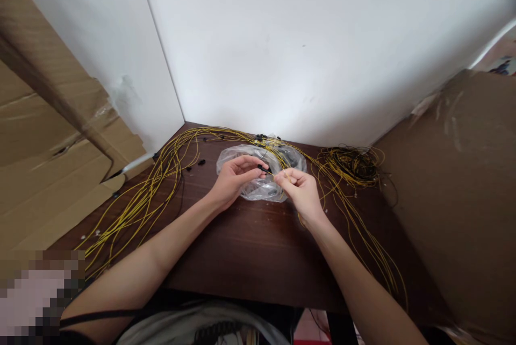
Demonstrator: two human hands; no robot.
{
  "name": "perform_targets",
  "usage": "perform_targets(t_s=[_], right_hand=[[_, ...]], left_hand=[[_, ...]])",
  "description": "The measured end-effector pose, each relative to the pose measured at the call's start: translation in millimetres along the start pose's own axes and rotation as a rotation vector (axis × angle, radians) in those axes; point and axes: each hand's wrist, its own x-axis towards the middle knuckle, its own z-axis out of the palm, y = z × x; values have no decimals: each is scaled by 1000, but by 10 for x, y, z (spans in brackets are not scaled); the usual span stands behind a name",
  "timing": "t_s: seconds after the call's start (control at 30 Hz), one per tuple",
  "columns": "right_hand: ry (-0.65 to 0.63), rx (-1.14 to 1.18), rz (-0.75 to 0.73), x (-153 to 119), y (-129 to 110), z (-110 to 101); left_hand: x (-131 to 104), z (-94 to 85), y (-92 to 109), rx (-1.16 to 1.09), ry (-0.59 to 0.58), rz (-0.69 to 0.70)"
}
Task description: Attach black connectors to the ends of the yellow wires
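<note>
My left hand (237, 175) pinches a small black connector (263, 168) between thumb and fingers. A thin yellow wire runs from the connector to my right hand (296, 186), whose thumb and forefinger are closed on it. Both hands are above a clear plastic bag (264, 190) lying on the dark brown table (258, 248). Behind them, a bundle of yellow wires (231, 131) stretches across the table, with black connectors (261, 137) near its middle. What lies inside the bag is mostly covered by my hands.
Yellow wires (141, 205) spread over the table's left side, and a coiled heap of wires (350, 165) sits at back right. Small black pieces (201, 162) lie left of the bag. A white wall (282, 55) rises behind; cardboard (451, 173) stands at the right and left.
</note>
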Motion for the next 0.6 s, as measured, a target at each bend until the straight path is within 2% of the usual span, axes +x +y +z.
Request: perform_targets(t_s=[0.33, 0.6], right_hand=[[-11, 27, 7, -7, 5, 2], [-9, 70, 9, -10, -4, 4]], left_hand=[[-10, 28, 11, -32, -29, -28], [6, 10, -1, -80, -6, -32]])
